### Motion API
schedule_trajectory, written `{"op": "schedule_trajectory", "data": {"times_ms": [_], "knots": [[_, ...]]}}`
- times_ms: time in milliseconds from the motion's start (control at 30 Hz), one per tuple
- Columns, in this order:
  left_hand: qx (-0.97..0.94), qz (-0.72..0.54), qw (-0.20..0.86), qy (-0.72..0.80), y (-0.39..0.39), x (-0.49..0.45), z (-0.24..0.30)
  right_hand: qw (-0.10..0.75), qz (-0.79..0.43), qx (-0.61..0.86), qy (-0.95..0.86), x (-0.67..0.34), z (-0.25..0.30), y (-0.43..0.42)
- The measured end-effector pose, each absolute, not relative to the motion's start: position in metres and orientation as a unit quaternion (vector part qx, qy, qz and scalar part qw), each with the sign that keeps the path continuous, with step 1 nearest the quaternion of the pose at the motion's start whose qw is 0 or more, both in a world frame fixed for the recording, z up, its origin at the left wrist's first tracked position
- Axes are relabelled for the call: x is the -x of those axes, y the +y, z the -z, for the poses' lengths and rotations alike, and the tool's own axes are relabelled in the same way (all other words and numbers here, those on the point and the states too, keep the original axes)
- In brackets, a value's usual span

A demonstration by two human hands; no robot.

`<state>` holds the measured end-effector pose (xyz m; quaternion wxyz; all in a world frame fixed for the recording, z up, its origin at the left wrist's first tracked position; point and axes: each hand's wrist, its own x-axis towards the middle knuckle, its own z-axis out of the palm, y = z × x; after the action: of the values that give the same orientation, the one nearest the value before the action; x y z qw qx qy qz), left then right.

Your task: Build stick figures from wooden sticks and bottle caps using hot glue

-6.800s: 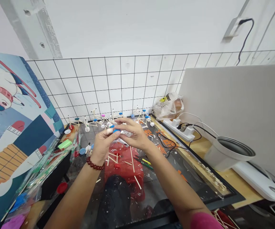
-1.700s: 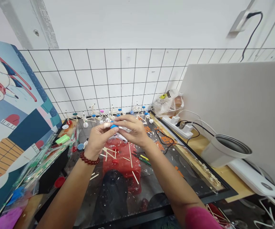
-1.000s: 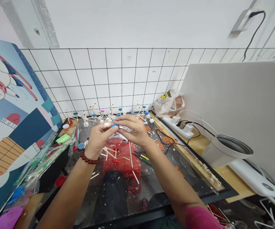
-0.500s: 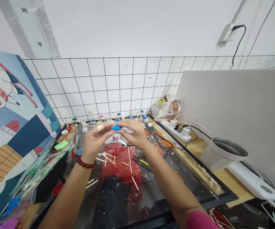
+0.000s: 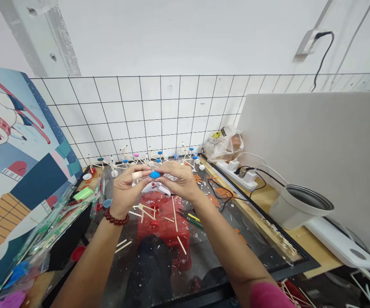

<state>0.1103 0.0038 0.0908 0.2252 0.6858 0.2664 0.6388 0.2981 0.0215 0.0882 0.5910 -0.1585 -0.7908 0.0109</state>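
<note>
A small blue disc-like piece (image 5: 154,174), perhaps soft clay, is pinched between the fingertips of both hands above the glass table. My left hand (image 5: 128,186) grips its left side with thumb and fingers; a bandage wraps one finger and a red bead bracelet circles the wrist. My right hand (image 5: 180,182) closes on its right side. Just below the hands sits a white glue-gun-like tool (image 5: 159,188). Joined wooden sticks (image 5: 146,211) lie lower, over a red stool (image 5: 164,231) seen through the glass.
Small stick models with blue, pink and white discs (image 5: 125,161) line the back by the wire grid. Pliers (image 5: 194,219) lie right of the stool. Further right are a power strip (image 5: 238,177), black cables and a grey pot (image 5: 300,205). A green lump (image 5: 83,193) lies left.
The blue piece has shifted slightly left and down, and now looks more squeezed between the fingertips. Both hands have drawn a little closer around it.
</note>
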Motion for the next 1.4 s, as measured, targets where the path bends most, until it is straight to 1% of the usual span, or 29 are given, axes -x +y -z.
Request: {"op": "schedule_trajectory", "data": {"times_ms": [567, 900, 1000, 1067, 1133, 1200, 1233, 1300, 1400], "knots": [[-0.670, -0.660, 0.203, 0.273, 0.0006, -0.1114, -0.0928, 0.592, -0.008, 0.154, -0.791, -0.2991, -0.0907, 0.0201], [-0.660, -0.660, 0.224, 0.281, 0.0011, -0.1116, -0.0924, 0.585, 0.001, 0.180, -0.791, -0.2992, -0.0902, 0.0205], [-0.650, -0.660, 0.245, 0.285, 0.0008, -0.1125, -0.0928, 0.589, 0.007, 0.174, -0.790, -0.2993, -0.0907, 0.0199], [-0.617, -0.665, 0.317, 0.277, 0.0015, -0.1133, -0.0935, 0.591, 0.006, 0.167, -0.789, -0.2994, -0.0909, 0.0196], [-0.551, -0.646, 0.464, 0.252, 0.0029, -0.1140, -0.0948, 0.595, 0.004, 0.167, -0.786, -0.2994, -0.0910, 0.0198], [-0.470, -0.592, 0.618, 0.216, 0.0047, -0.1142, -0.0962, 0.600, 0.007, 0.170, -0.782, -0.2993, -0.0910, 0.0203], [-0.438, -0.562, 0.673, 0.200, 0.0056, -0.1142, -0.0967, 0.603, 0.010, 0.169, -0.780, -0.2992, -0.0911, 0.0207], [-0.398, -0.527, 0.730, 0.178, 0.0068, -0.1139, -0.0969, 0.609, 0.016, 0.162, -0.776, -0.2991, -0.0915, 0.0213], [-0.371, -0.520, 0.752, 0.163, 0.0071, -0.1134, -0.0964, 0.616, 0.021, 0.168, -0.769, -0.2995, -0.0924, 0.0214]]}}
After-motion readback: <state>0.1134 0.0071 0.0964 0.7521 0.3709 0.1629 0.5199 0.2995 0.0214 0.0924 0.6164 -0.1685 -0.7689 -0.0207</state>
